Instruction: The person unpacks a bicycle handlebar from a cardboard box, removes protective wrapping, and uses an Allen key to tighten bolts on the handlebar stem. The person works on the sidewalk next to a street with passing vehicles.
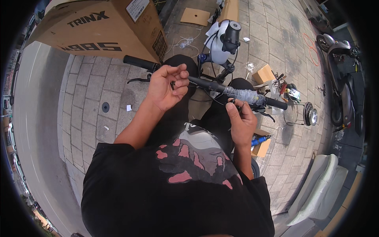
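Note:
A black bicycle handlebar (202, 82) lies across in front of me, over my knees. It has a rubber grip at each end, a brake lever (139, 80) on the left, and clear plastic wrap (245, 95) round its right part. My left hand (167, 86) is raised before the bar, palm turned up and fingers curled round a small black part (172, 85). Close below the wrapped section, my right hand (242, 123) has its thumb and fingers pinched together. A small dark thing shows at those fingertips, too small to name. Beyond the bar stands a bicycle frame (221, 49), partly wrapped in white.
A large cardboard box (106, 29) stands at the far left. Tools and packaging (282, 89) lie on the paving at right, beside a small open carton (263, 74). A blue tool (259, 140) rests near my right forearm. A motor scooter (339, 75) is parked at far right.

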A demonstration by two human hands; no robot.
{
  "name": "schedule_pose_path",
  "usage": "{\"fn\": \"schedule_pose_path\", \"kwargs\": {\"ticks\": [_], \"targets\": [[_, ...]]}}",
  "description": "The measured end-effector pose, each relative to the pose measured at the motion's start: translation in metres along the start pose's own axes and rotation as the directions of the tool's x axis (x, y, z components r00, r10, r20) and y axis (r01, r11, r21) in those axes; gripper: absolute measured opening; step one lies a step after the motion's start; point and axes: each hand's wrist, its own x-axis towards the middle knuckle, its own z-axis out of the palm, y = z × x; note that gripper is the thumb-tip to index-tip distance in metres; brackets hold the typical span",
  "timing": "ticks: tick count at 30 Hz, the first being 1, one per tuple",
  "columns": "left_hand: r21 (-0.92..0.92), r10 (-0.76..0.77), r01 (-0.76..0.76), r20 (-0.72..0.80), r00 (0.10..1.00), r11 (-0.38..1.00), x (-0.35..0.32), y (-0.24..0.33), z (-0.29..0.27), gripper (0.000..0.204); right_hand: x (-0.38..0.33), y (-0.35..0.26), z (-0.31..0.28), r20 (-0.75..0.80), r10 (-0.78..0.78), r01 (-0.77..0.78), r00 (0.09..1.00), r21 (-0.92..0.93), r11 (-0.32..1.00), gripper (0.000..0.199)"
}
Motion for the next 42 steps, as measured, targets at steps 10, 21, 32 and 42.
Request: {"fn": "schedule_pose_path", "kwargs": {"ticks": [10,21,32,42], "targets": [[0.882,0.389,-0.286,0.13,0.912,0.376,-0.017,0.021,0.017,0.039,-0.017,0.018,-0.01,0.025,0.063,-0.062,0.998,-0.029,0.998,0.023],[0.066,-0.308,-0.372,0.44,0.844,-0.926,0.065,-0.007,0.024,0.049,-0.015,0.016,-0.008,0.181,-0.045,0.058,0.982,-0.067,0.996,0.024],[0.082,-0.393,-0.455,0.385,0.835,-0.887,0.04,0.008,0.068,0.052,-0.025,-0.027,-0.015,0.374,-0.292,0.392,0.88,-0.228,0.891,0.028],[0.014,-0.218,-0.27,0.55,0.806,-0.963,0.025,0.063,0.194,0.046,0.027,-0.122,-0.016,0.402,-0.557,0.671,0.727,-0.243,0.701,0.024]]}}
